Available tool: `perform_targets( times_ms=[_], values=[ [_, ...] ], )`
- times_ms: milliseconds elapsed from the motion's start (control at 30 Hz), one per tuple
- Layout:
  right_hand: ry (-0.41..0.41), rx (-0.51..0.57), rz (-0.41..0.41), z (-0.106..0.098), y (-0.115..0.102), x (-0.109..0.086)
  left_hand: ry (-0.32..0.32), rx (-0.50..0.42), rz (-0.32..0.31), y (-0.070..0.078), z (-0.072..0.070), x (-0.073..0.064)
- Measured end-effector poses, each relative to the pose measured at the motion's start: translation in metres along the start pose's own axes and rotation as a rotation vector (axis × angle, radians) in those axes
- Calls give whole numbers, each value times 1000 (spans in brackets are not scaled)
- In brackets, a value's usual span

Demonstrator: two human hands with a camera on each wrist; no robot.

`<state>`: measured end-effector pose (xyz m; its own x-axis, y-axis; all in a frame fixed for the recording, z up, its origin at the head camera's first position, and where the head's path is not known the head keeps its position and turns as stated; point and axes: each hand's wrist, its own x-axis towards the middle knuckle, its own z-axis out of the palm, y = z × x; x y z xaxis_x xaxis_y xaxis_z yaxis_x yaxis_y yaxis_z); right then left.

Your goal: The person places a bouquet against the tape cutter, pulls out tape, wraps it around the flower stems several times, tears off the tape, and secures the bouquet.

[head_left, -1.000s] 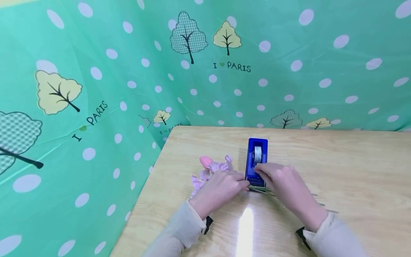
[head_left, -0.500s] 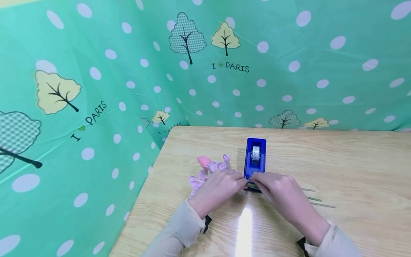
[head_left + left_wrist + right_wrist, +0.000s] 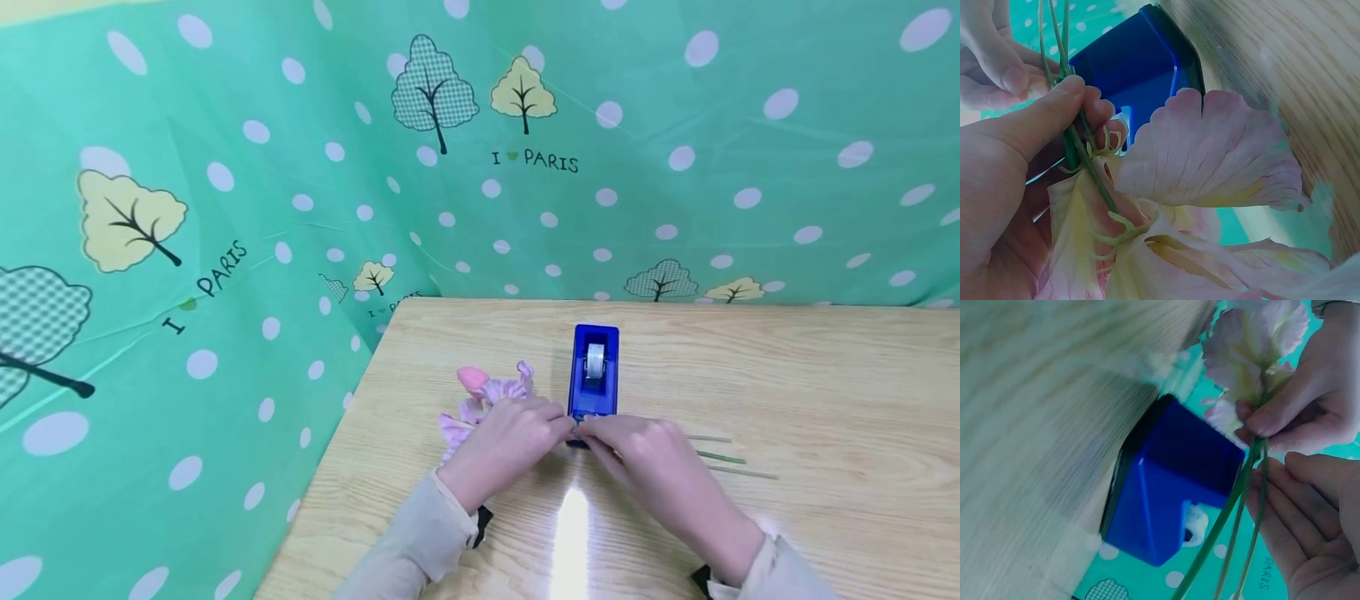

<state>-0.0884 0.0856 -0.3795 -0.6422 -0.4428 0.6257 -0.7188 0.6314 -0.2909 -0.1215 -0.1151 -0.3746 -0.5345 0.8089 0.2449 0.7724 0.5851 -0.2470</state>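
Note:
In the head view, my left hand (image 3: 517, 442) pinches the stems of several flowers just under the blooms. The lilac-pink petals (image 3: 1210, 150) and a pink bud (image 3: 472, 380) lie to its left, and the thin green stems (image 3: 1212, 531) run out to the right. My right hand (image 3: 656, 462) is close against the left fingertips, thumb and forefinger together at the stems. It seems to pinch a small piece of clear tape there, hard to make out. Just behind both hands stands a blue tape dispenser (image 3: 594, 393) with its tape roll (image 3: 596, 360) inside; its front end is partly hidden.
The light wooden table (image 3: 795, 383) reaches to the right and toward me, with a bright reflection (image 3: 572, 533) in front of the hands. A green dotted cloth (image 3: 360, 192) hangs along the table's back and left edges.
My right hand has come down and toward me, from above the dispenser's front to the stems beside my left fingertips. The left hand keeps its grip on the flowers.

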Motion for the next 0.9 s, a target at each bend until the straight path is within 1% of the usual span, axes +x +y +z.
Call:
perform_targets(
  times_ms=[233,433,600,733,900],
  values=[
    [-14,-17,-25,2,-2,0,-11,22,0,0,-1,-1],
    [-44,-48,-52,0,-2,-1,-33,7,-6,0,-4,-1],
    [-73,-45,-72,-1,-1,-6,-44,-6,-10,0,-5,-1],
    [-94,-46,-59,-2,-1,-8,-42,-5,-6,0,-5,-1],
    [-88,-41,-13,-1,-3,-8,-48,7,9,0,-5,0]
  ],
)
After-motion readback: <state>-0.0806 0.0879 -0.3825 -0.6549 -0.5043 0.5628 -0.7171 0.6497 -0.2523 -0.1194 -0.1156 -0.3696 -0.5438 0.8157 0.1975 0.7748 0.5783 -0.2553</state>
